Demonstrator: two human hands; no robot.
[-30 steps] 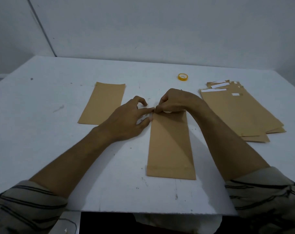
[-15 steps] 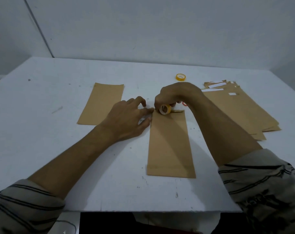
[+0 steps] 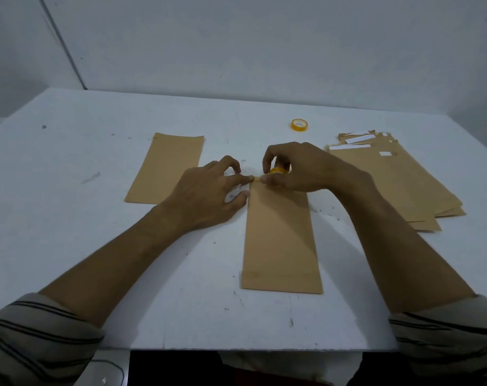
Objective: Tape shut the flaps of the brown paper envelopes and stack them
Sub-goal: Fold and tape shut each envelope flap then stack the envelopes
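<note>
A long brown paper envelope (image 3: 279, 240) lies flat in the middle of the white table (image 3: 69, 232). At its far end my right hand (image 3: 300, 169) grips a small yellow tape roll (image 3: 277, 171) just above the flap. My left hand (image 3: 208, 195) pinches the free tape end (image 3: 255, 178) at the envelope's far left corner. A short strip of tape stretches between the two hands. One more brown envelope (image 3: 167, 168) lies flat to the left. A loose stack of brown envelopes (image 3: 398, 185) with white strips at their far ends lies on the right.
A second yellow tape roll (image 3: 299, 125) sits on the table beyond my hands. A grey wall rises behind the table's far edge. The near table edge runs just below the envelope, with a dark gap under it.
My right hand has lifted the tape roll slightly and turned it upright at the flap. My left hand's fingertips now hold the tape end; the envelope has not moved.
</note>
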